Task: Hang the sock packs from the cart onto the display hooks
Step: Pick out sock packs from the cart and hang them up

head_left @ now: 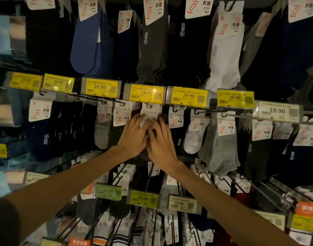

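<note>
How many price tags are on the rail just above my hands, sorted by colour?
Yellow price tags: 6
White price tag: 1
Total: 7

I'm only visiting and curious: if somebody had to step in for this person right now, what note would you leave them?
Left hand: fingers lie on the sock pack; grip unclear.
Right hand: blurred, on the same pack; grip unclear.
Pack: its white card is up at the hook, under a yellow price tag in the middle row.
Done: pack brought to the hook; whether it is fully on cannot be told.
Left: seat it, let go, fetch more. The cart is out of view.
</note>
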The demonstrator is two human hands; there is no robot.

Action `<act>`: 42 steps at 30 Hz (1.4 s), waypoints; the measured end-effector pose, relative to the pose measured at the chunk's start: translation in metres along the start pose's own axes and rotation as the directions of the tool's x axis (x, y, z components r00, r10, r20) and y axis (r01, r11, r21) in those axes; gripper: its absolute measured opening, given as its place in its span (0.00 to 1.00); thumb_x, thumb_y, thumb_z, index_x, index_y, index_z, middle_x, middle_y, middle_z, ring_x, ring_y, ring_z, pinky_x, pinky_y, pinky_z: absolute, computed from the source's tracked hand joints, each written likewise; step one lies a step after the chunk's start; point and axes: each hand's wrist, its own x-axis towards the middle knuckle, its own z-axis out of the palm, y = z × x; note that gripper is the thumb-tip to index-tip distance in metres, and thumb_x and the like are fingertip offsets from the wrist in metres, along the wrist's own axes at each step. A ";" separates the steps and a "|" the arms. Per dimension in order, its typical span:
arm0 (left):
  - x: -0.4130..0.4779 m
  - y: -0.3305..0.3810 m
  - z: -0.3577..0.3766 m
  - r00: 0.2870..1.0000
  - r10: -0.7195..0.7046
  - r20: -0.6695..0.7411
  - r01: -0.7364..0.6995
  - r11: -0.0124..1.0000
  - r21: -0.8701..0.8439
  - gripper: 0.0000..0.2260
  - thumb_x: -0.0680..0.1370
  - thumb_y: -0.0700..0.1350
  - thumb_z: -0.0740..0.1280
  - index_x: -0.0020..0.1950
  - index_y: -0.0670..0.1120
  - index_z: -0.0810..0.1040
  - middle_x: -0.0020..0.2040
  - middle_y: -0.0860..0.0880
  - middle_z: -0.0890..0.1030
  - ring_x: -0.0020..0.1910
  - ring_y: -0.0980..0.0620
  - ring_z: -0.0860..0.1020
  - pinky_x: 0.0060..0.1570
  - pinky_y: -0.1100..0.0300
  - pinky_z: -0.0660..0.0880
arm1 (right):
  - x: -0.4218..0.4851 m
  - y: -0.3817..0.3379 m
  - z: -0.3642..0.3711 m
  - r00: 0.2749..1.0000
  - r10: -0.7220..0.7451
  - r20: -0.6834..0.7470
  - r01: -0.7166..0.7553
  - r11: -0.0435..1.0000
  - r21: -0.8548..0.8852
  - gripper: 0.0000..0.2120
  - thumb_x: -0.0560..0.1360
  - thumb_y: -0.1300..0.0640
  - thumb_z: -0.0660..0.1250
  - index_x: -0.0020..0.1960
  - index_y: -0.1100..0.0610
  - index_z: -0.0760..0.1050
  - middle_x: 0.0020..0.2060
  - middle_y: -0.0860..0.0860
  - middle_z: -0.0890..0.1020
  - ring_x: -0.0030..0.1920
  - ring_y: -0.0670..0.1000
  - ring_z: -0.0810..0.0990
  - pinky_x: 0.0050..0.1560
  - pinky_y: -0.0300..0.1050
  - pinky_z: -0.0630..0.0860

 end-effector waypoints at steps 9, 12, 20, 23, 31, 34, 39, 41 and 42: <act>0.058 -0.008 0.025 0.949 -0.044 0.314 -0.013 0.984 0.177 0.31 0.80 0.45 0.61 0.80 0.48 0.52 0.80 0.42 0.54 0.79 0.43 0.48 0.76 0.42 0.52 | 0.047 0.035 0.026 0.952 0.056 0.301 -0.059 0.998 0.000 0.36 0.73 0.59 0.67 0.77 0.63 0.56 0.78 0.64 0.49 0.78 0.62 0.46 0.77 0.59 0.51; 0.074 -0.002 0.028 0.921 -0.069 0.383 -0.024 0.972 0.234 0.32 0.80 0.49 0.61 0.80 0.44 0.51 0.79 0.40 0.55 0.79 0.42 0.49 0.77 0.45 0.49 | 0.058 0.040 0.028 0.919 0.088 0.385 -0.084 0.996 -0.027 0.39 0.75 0.57 0.65 0.79 0.62 0.48 0.78 0.62 0.45 0.78 0.61 0.43 0.77 0.57 0.46; 0.058 -0.007 0.024 0.912 -0.025 0.409 -0.036 0.989 0.141 0.33 0.78 0.45 0.64 0.80 0.43 0.51 0.79 0.39 0.55 0.79 0.40 0.46 0.77 0.45 0.49 | 0.052 0.039 0.016 0.893 0.059 0.447 -0.057 0.998 -0.018 0.38 0.76 0.57 0.67 0.79 0.59 0.51 0.78 0.61 0.46 0.78 0.60 0.44 0.77 0.59 0.47; 0.031 0.001 0.015 0.918 -0.016 0.396 -0.012 0.997 0.070 0.35 0.78 0.43 0.63 0.80 0.43 0.49 0.80 0.40 0.53 0.79 0.39 0.46 0.77 0.43 0.50 | 0.030 0.027 0.002 0.902 0.050 0.429 -0.068 0.997 0.026 0.39 0.76 0.57 0.66 0.80 0.58 0.48 0.79 0.59 0.46 0.78 0.60 0.42 0.77 0.59 0.46; -0.071 0.030 0.004 0.960 0.106 0.261 -0.041 0.969 -0.243 0.29 0.73 0.37 0.67 0.73 0.34 0.66 0.71 0.34 0.70 0.72 0.37 0.66 0.76 0.46 0.55 | -0.062 -0.031 -0.029 0.904 0.032 0.426 -0.106 0.983 0.151 0.34 0.74 0.59 0.67 0.76 0.65 0.59 0.75 0.66 0.58 0.77 0.65 0.51 0.75 0.63 0.53; -0.114 0.043 0.001 0.974 0.044 0.223 0.046 0.921 -0.386 0.26 0.73 0.33 0.65 0.72 0.35 0.69 0.69 0.34 0.72 0.70 0.35 0.68 0.74 0.45 0.60 | -0.099 -0.049 -0.041 0.924 0.045 0.380 -0.128 0.972 0.195 0.30 0.73 0.61 0.68 0.73 0.66 0.65 0.72 0.66 0.65 0.75 0.67 0.57 0.75 0.63 0.55; -0.197 0.075 -0.023 0.976 -0.029 0.215 0.142 0.835 -0.532 0.24 0.78 0.34 0.62 0.74 0.40 0.67 0.69 0.39 0.70 0.69 0.40 0.66 0.70 0.51 0.63 | -0.161 -0.077 -0.065 0.943 0.014 0.333 -0.112 0.954 0.277 0.24 0.75 0.62 0.63 0.71 0.63 0.68 0.72 0.63 0.64 0.76 0.64 0.55 0.76 0.56 0.49; -0.229 0.085 -0.031 0.973 -0.042 0.227 0.159 0.835 -0.527 0.23 0.80 0.36 0.61 0.75 0.42 0.65 0.69 0.40 0.71 0.68 0.41 0.67 0.68 0.52 0.65 | -0.191 -0.089 -0.072 0.956 0.005 0.293 -0.109 0.934 0.339 0.21 0.74 0.63 0.63 0.67 0.63 0.72 0.68 0.62 0.69 0.73 0.63 0.60 0.76 0.56 0.54; -0.245 0.090 -0.033 0.968 -0.049 0.244 0.171 0.841 -0.513 0.23 0.80 0.37 0.61 0.76 0.43 0.65 0.68 0.40 0.72 0.68 0.41 0.68 0.67 0.53 0.67 | -0.208 -0.096 -0.075 0.959 0.011 0.282 -0.115 0.928 0.356 0.20 0.74 0.64 0.63 0.65 0.63 0.73 0.66 0.61 0.71 0.71 0.62 0.62 0.75 0.54 0.57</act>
